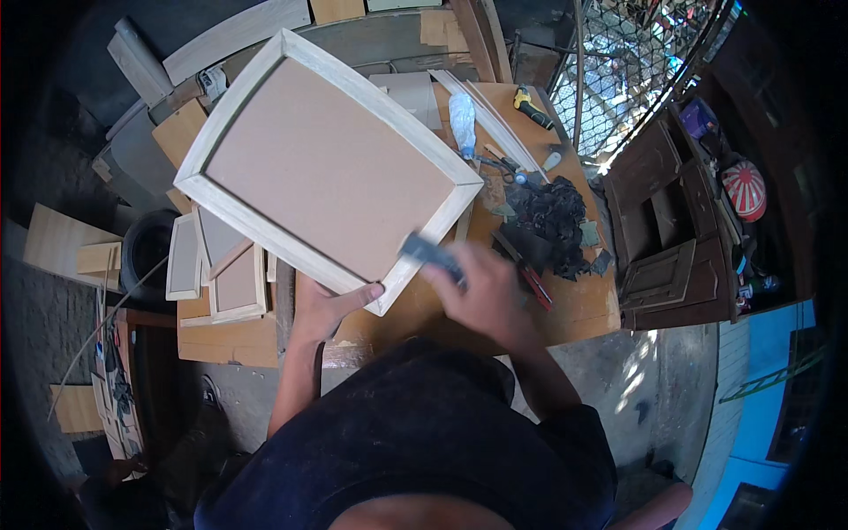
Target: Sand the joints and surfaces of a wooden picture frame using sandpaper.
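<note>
A large wooden frame with a flat pinkish-brown panel (331, 165) is tilted up over the workbench. My left hand (324, 308) grips its lower corner, thumb on the front of the frame. In my right hand (480, 285) is a dark grey block (430, 257), blurred, held against the frame's lower right rail; whether it is a sanding block cannot be told. Right of that hand, on the bench, lie a pile of dark cloth or paper scraps (553, 222) and a red-handled tool (535, 286).
Smaller framed panels (238, 281) lie at the bench's left. Pale wooden strips (493, 122), a plastic bottle (462, 122) and a yellow-black power tool (532, 107) are on its far right part. A dark wooden cabinet (669, 218) stands to the right. Another person's foot (211, 391) shows lower left.
</note>
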`<action>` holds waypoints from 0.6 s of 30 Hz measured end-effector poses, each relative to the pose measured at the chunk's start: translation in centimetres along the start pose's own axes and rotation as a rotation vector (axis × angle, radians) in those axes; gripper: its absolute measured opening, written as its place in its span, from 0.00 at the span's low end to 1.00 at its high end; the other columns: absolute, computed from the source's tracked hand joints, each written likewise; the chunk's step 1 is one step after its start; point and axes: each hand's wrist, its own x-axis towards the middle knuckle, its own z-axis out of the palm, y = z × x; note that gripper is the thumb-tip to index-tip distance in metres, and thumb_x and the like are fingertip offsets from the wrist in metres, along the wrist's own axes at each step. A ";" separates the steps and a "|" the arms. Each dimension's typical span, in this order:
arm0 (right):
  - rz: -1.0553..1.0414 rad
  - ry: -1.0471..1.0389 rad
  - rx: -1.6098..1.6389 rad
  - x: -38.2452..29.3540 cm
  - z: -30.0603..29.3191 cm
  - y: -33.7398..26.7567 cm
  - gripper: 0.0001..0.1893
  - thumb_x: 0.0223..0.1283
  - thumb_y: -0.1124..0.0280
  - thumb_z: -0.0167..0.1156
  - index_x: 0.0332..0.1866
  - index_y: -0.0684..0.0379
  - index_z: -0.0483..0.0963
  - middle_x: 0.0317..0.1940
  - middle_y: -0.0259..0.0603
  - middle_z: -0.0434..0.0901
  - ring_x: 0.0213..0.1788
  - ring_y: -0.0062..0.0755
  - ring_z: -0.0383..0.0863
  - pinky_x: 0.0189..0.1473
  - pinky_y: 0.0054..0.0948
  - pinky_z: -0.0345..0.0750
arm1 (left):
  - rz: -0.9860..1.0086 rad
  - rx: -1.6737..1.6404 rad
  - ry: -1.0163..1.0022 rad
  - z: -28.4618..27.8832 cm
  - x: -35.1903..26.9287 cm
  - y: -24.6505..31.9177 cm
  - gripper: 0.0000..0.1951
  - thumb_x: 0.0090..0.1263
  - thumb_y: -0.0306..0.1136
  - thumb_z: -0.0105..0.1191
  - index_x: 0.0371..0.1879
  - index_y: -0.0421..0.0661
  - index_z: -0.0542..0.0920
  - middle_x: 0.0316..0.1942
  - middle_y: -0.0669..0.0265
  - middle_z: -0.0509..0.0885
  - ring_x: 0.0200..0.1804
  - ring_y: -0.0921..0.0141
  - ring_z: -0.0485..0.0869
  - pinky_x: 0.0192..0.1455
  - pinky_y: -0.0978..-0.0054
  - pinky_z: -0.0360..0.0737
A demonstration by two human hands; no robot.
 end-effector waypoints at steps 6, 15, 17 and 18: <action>0.236 -0.106 0.042 0.0 -0.5 -0.2 0.19 0.68 0.52 0.63 0.38 0.60 0.76 0.28 0.53 0.83 0.32 0.53 0.87 0.32 0.45 0.81 | -0.024 0.064 -0.013 -0.7 -0.7 0.1 0.33 0.50 0.21 0.76 0.58 0.38 0.78 0.52 0.65 0.84 0.55 0.70 0.82 0.61 0.68 0.79; 0.498 -0.029 0.090 -4.8 0.3 2.2 0.17 0.72 0.57 0.60 0.38 0.63 0.79 0.28 0.51 0.82 0.30 0.47 0.83 0.35 0.42 0.76 | -0.324 -0.052 -0.010 -5.6 -1.3 -7.1 0.35 0.54 0.19 0.73 0.64 0.39 0.74 0.54 0.65 0.84 0.58 0.69 0.82 0.62 0.69 0.79; 0.497 -0.023 0.059 -5.8 -0.4 3.6 0.18 0.73 0.57 0.59 0.37 0.64 0.79 0.26 0.50 0.80 0.28 0.43 0.82 0.33 0.40 0.75 | -0.364 -0.055 -0.026 -6.5 -1.0 -9.5 0.36 0.58 0.21 0.71 0.67 0.40 0.70 0.54 0.66 0.84 0.56 0.71 0.82 0.57 0.71 0.81; 0.524 0.013 0.011 -6.5 -0.4 4.2 0.17 0.74 0.59 0.58 0.34 0.64 0.77 0.23 0.44 0.75 0.27 0.33 0.75 0.32 0.35 0.72 | -0.397 -0.014 -0.057 -6.9 -0.8 -10.6 0.36 0.59 0.22 0.70 0.68 0.42 0.69 0.53 0.66 0.83 0.54 0.72 0.82 0.53 0.73 0.81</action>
